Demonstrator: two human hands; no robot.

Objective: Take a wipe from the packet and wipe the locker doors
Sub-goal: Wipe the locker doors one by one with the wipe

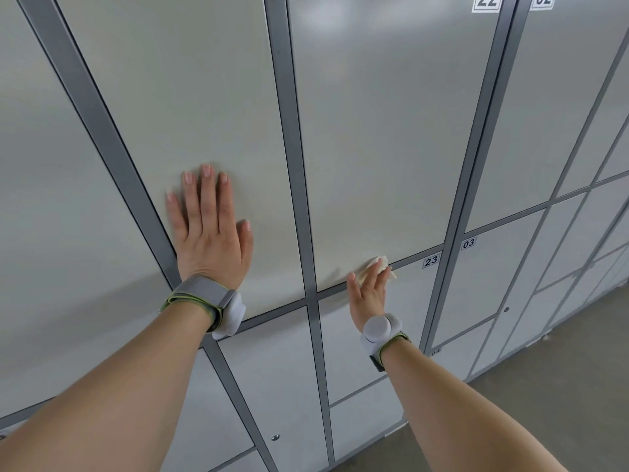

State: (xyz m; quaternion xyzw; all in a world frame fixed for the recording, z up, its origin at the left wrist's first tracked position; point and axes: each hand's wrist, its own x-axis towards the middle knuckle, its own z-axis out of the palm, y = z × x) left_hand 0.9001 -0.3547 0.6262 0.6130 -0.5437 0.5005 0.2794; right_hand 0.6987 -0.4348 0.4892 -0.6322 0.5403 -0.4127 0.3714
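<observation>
Wipe on locker door 22 [374, 148]
My right hand [369, 294] presses the scrunched white wipe [383, 264] with straight fingers at its 6 o'clock edge; my left hand [209, 229] lies flat at 9 o'clock.

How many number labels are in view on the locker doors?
5: 22 and 02 at the top edge, 03 and 23 at mid right, and a blurred one, perhaps 04, below. Others may lie outside the frame.

Broad bare door 22 [381, 131] above the wipe [383, 262], left hand [209, 233] flat on neighbouring door [170, 97]
</observation>
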